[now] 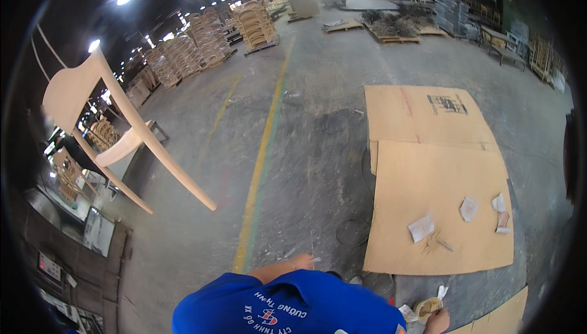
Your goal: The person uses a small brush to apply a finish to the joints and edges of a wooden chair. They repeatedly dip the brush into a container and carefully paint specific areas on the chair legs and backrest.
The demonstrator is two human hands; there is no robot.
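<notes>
My left hand [299, 262] reaches out in front of my blue shirt, its fingers closed around a small thin pale piece [314, 260] whose kind I cannot make out. Low on the right, my right hand [437, 321] is at the rim of a round tub [422, 313] with tan-brown contents. Its fingers look pressed together at the tub's edge; what they hold, if anything, is too small to name. Crumpled white scraps [406, 313] lie beside the tub, and another white piece [442, 292] lies just beyond it.
Cardboard sheets [440, 175] cover the floor ahead right, bearing several sandpaper-like pieces [421, 229] and a small stick [445, 245]. A pale wooden chair frame [125, 120] stands out at left. Wrapped stacks of wooden parts [195, 40] and a pallet [391, 37] stand farther off.
</notes>
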